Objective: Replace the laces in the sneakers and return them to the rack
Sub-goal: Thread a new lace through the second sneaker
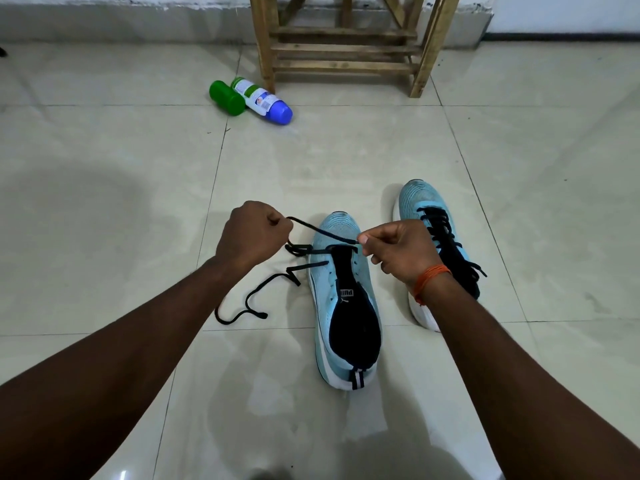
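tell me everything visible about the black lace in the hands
The black flat shoelace looks like woven fabric. One stretch runs taut between the left hand, which grips it, and the right hand, whose fingers pinch its end. It crosses the front eyelets of the nearer light blue knit sneaker; the rest trails kinked and slack on the pale floor tiles.

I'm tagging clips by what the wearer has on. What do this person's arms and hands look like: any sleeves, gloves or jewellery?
Both forearms are bare, with no sleeves in view. Neither the left hand nor the right hand wears a glove, and no rings show. The right wrist carries an orange thread band wound round several times. The left wrist has nothing on it.
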